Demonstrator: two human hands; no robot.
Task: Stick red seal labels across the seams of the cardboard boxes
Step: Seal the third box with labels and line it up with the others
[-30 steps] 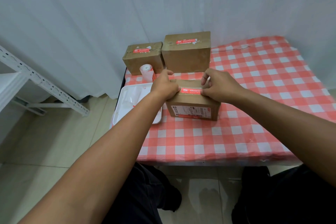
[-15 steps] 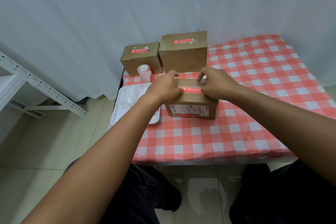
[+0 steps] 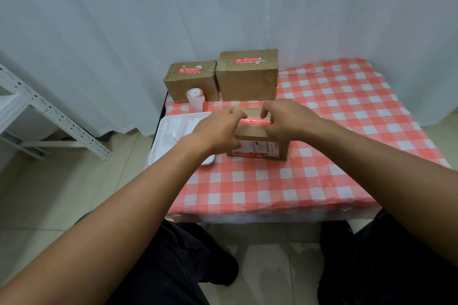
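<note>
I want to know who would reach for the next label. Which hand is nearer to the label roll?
Left. The left hand rests on the near box's left end, just in front of the label roll. The right hand is on the box's right side, farther from the roll.

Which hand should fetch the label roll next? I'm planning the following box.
Left, probably. The label roll stands on the table's left side, just beyond the left hand; the right hand would have to cross over the box.

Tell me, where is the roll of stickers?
The white roll of red seal labels stands upright at the table's back left, before the smaller brown cardboard box and behind the white plastic tray.
</note>
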